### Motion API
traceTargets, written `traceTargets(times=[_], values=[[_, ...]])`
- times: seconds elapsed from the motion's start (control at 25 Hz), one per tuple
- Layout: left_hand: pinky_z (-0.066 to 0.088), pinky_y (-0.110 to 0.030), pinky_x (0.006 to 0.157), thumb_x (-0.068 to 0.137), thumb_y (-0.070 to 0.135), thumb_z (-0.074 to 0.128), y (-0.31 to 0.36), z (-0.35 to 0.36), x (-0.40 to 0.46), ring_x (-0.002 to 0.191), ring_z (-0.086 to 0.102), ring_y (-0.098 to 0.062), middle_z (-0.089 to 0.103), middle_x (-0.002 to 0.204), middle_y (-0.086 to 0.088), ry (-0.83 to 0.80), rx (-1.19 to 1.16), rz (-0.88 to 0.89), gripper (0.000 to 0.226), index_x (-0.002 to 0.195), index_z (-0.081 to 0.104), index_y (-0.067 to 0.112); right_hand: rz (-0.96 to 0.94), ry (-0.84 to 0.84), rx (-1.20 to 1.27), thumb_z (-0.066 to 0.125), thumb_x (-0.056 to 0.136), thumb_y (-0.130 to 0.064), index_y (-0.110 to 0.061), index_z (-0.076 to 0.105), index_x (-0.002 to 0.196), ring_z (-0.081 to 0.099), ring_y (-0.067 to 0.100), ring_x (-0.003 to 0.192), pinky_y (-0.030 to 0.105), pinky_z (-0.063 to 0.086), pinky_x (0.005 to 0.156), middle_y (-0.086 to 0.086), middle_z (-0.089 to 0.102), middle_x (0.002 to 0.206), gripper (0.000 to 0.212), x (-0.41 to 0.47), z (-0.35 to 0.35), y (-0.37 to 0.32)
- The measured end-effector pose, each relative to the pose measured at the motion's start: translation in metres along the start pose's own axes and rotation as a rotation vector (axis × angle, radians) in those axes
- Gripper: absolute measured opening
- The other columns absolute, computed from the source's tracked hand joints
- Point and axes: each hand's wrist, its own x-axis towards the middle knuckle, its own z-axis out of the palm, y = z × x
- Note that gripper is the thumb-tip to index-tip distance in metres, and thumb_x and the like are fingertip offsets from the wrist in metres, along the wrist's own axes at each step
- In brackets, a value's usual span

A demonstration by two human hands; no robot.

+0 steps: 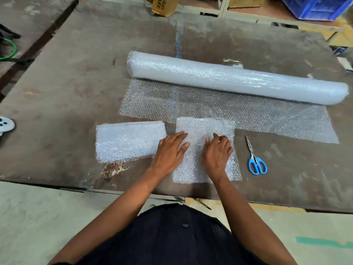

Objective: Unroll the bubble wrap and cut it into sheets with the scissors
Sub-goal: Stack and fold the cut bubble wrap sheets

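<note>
A thick roll of bubble wrap (236,79) lies across the far side of the brown table (66,88), with an unrolled length (191,106) spread toward me. A cut sheet (198,165) lies in front of me. My left hand (170,152) rests flat on its left edge and my right hand (217,153) presses on its middle, fingers slightly bent. A folded pile of cut sheets (128,142) sits just to the left. Blue-handled scissors (255,157) lie shut on the table to the right of my right hand, untouched.
Cardboard boxes (164,5) and a blue crate (317,7) stand beyond the table's far edge. A white object (5,125) lies at the left edge and a green ring (9,50) further back left. The table's near edge runs just below the sheet.
</note>
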Motion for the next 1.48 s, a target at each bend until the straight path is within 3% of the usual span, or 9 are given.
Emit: traceTargets(times=[0.2, 0.32, 0.44, 0.64, 0.96, 1.08, 1.24, 1.36, 1.48], values=[[0.024, -0.031, 0.125, 0.111, 0.037, 0.051, 0.047, 0.068, 0.008, 0.153, 0.034, -0.020, 0.040, 0.167, 0.000, -0.318, -0.151, 0.133, 0.056, 0.164, 0.035, 0.026, 0.280, -0.094, -0.202, 0.065, 0.102, -0.045, -0.002, 0.064, 0.109, 0.059, 0.042, 0.100, 0.052, 0.045, 0.087, 0.022, 0.060, 0.107, 0.044, 0.005, -0.001, 0.083], [0.027, -0.036, 0.127, 0.110, 0.030, 0.055, 0.062, 0.093, 0.011, 0.153, 0.035, -0.020, 0.041, 0.167, -0.001, -0.349, -0.158, 0.133, 0.056, 0.163, 0.038, 0.025, 0.321, -0.197, 0.109, 0.064, 0.098, -0.055, -0.010, 0.069, 0.116, 0.063, 0.040, 0.112, 0.056, 0.037, 0.100, 0.015, 0.070, 0.113, 0.049, 0.012, -0.010, 0.100], [0.031, -0.038, 0.126, 0.108, 0.030, 0.060, 0.064, 0.102, 0.011, 0.151, 0.040, -0.023, 0.045, 0.164, -0.003, -0.328, -0.138, 0.116, 0.056, 0.161, 0.042, 0.024, 0.377, -0.293, 0.482, 0.075, 0.091, -0.052, -0.019, 0.077, 0.106, 0.071, 0.026, 0.102, 0.049, 0.044, 0.100, 0.000, 0.079, 0.097, 0.036, 0.024, -0.020, 0.109], [0.037, -0.038, 0.119, 0.107, 0.034, 0.060, 0.064, 0.107, 0.012, 0.142, 0.046, -0.019, 0.052, 0.154, 0.000, -0.283, -0.153, 0.073, 0.051, 0.156, 0.049, 0.028, 0.294, -0.288, 0.592, 0.080, 0.089, -0.040, -0.028, 0.070, 0.095, 0.074, 0.022, 0.088, 0.042, 0.056, 0.082, -0.004, 0.077, 0.089, 0.018, 0.026, -0.030, 0.110], [0.053, -0.035, 0.104, 0.106, 0.037, 0.062, 0.094, 0.101, 0.049, 0.122, 0.064, -0.015, 0.064, 0.141, 0.004, -0.222, -0.578, -0.301, 0.040, 0.145, 0.061, 0.027, -0.059, -0.087, 0.088, 0.070, 0.095, -0.030, -0.021, 0.070, 0.102, 0.049, 0.028, 0.097, 0.043, 0.036, 0.084, 0.006, 0.057, 0.104, 0.012, 0.016, -0.040, 0.100], [0.059, -0.047, 0.102, 0.104, 0.034, 0.067, 0.097, 0.102, 0.065, 0.114, 0.073, -0.020, 0.073, 0.126, 0.001, -0.200, -0.828, -0.473, 0.033, 0.135, 0.068, 0.023, -0.201, -0.155, 0.079, 0.064, 0.097, -0.028, -0.022, 0.068, 0.106, 0.048, 0.027, 0.100, 0.043, 0.027, 0.083, 0.001, 0.065, 0.104, 0.012, 0.019, -0.043, 0.093], [0.065, -0.055, 0.083, 0.098, 0.037, 0.076, 0.092, 0.098, 0.076, 0.094, 0.077, -0.037, 0.080, 0.094, -0.010, -0.146, -0.806, -0.530, 0.023, 0.100, 0.078, 0.014, -0.252, -0.242, 0.157, 0.060, 0.101, -0.030, -0.020, 0.062, 0.109, 0.054, 0.028, 0.101, 0.039, 0.016, 0.078, 0.002, 0.074, 0.101, 0.013, 0.014, -0.048, 0.079], [0.066, -0.045, 0.073, 0.096, 0.029, 0.079, 0.081, 0.096, 0.078, 0.076, 0.079, -0.028, 0.080, 0.084, -0.004, -0.099, -0.733, -0.552, 0.017, 0.096, 0.079, 0.012, -0.199, -0.301, 0.314, 0.055, 0.105, -0.030, -0.018, 0.055, 0.109, 0.064, 0.031, 0.090, 0.039, 0.030, 0.076, 0.007, 0.071, 0.097, 0.013, 0.014, -0.054, 0.070], [0.051, -0.035, 0.054, 0.102, 0.023, 0.070, 0.074, 0.090, 0.079, 0.058, 0.062, -0.024, 0.069, 0.071, -0.010, -0.074, -0.812, -0.608, 0.024, 0.087, 0.073, 0.004, -0.155, -0.362, 0.400, 0.060, 0.104, -0.035, -0.018, 0.048, 0.120, 0.068, 0.033, 0.089, 0.037, 0.043, 0.067, 0.009, 0.067, 0.110, 0.026, 0.012, -0.061, 0.056]])
